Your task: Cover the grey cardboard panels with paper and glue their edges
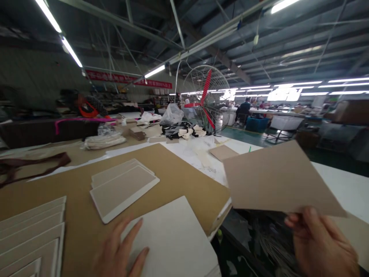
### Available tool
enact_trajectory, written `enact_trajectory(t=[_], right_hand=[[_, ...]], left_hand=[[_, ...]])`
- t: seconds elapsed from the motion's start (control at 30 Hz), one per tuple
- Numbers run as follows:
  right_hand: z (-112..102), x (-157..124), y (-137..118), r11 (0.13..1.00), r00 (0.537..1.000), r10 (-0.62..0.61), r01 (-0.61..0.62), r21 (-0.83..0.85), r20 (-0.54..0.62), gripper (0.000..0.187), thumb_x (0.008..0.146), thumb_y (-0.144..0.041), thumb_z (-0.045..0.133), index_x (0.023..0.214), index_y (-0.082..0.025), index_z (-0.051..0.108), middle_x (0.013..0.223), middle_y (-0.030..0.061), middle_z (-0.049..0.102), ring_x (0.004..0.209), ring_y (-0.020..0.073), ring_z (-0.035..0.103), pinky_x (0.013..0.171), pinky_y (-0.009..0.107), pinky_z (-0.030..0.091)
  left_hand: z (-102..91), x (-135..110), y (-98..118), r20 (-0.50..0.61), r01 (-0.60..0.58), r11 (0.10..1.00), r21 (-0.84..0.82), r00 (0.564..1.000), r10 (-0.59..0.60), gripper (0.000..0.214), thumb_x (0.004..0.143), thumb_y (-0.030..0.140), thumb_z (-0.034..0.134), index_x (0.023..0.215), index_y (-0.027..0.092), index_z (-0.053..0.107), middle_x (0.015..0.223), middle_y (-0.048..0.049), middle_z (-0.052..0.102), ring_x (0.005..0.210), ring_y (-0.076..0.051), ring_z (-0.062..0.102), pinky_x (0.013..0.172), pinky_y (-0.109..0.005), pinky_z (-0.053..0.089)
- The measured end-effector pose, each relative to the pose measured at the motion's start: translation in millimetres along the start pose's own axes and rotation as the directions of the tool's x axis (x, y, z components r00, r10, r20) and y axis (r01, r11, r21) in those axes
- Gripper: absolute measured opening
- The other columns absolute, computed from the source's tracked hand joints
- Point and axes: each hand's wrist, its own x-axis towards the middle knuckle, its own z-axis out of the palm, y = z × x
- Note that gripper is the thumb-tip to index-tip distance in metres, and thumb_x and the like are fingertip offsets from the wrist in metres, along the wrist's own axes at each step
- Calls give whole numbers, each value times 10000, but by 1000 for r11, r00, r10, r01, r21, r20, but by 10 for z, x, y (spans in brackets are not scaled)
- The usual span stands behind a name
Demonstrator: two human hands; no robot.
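My left hand (122,250), fingers spread, is at the left edge of a white sheet (170,231) lying at the table's near side; whether it presses down I cannot tell. In my right hand (323,242) a flat beige cardboard sheet (276,179) is pinched by its lower edge between thumb and fingers, raised off the table and tilted. Beyond the left hand, a few beige panels with white borders (123,188) overlap on the brown board (178,169). More bordered panels (31,234) lie fanned at the lower left.
A red-bladed fan (206,100) stands behind the table. Plastic bags (172,114), dark and cream fabric pieces (184,130) and a cardboard piece (223,152) lie farther back. A brown strap (34,167) lies left. Another person (86,105) bends over at the far left.
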Motion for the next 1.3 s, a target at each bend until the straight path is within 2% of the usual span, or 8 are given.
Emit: enact_trajectory(t=[0.17, 0.37, 0.5, 0.73, 0.87, 0.97, 1.13, 1.3], right_hand=[[602, -673, 61, 744, 788, 423, -584, 325, 448, 369, 629, -430, 893, 812, -196, 673, 734, -22, 589, 589, 95, 557, 508, 156, 534], [858, -1129, 247, 786, 658, 372, -598, 154, 654, 355, 703, -480, 846, 734, -190, 644, 628, 5, 623, 523, 145, 599, 482, 228, 569], [816, -1147, 290, 812, 665, 339, -564, 150, 665, 365, 732, -511, 821, 708, -198, 635, 621, 19, 640, 539, 170, 620, 511, 263, 577], [797, -1165, 188, 818, 645, 332, -561, 131, 688, 380, 742, -553, 794, 677, -207, 651, 611, 22, 618, 551, 172, 590, 529, 283, 552], [768, -945, 205, 814, 740, 269, -517, 265, 617, 367, 796, -562, 720, 992, -252, 731, 841, 33, 653, 715, 174, 581, 588, 253, 536], [742, -755, 217, 915, 783, 234, -377, 140, 577, 486, 818, -596, 677, 1197, -293, 702, 1082, 56, 678, 956, 220, 608, 728, 271, 542], [812, -674, 107, 979, 669, 61, 106, -176, 741, 521, 824, -646, 612, 1219, -324, 721, 1347, 37, 613, 1289, 321, 491, 1059, 415, 433], [858, -747, 161, 934, 702, 63, 209, -290, 709, 556, 745, -696, 630, 1139, -327, 765, 1272, 42, 671, 1254, 355, 543, 1065, 466, 449]], left_hand=[[-236, 177, 642, 200, 253, 877, -407, 962, -185, 429, 896, 520, 516, 1206, 274, 679, 1248, -63, 665, 1173, -282, 600, 1042, -442, 467], [-306, 222, 721, 142, 455, 535, -712, 840, -524, 450, 766, 558, 726, 1045, 205, 728, 997, -72, 738, 896, -232, 679, 792, -317, 537], [-314, 212, 653, 124, 486, 462, -742, 777, -617, 436, 723, 569, 766, 954, 204, 700, 860, -31, 713, 732, -171, 640, 675, -262, 497], [-373, 225, 750, 197, 496, 418, -761, 790, -580, 426, 731, 603, 749, 695, 191, 647, 676, 13, 619, 638, -142, 530, 610, -231, 418], [-520, 183, 653, 274, 526, 345, -777, 778, -566, 418, 764, 575, 743, 655, 197, 605, 648, 25, 588, 614, -137, 514, 602, -237, 401], [-613, 114, 590, 337, 571, 290, -768, 745, -575, 422, 720, 560, 780, 630, 190, 597, 640, 25, 575, 636, -141, 512, 620, -240, 404], [-632, -33, 595, 473, 661, 174, -730, 672, -569, 395, 732, 531, 787, 651, 186, 610, 646, 19, 594, 620, -137, 513, 610, -244, 418], [-603, -126, 553, 477, 724, 203, -659, 611, -632, 435, 689, 575, 803, 698, 171, 641, 662, -7, 635, 599, -145, 554, 580, -247, 431]])
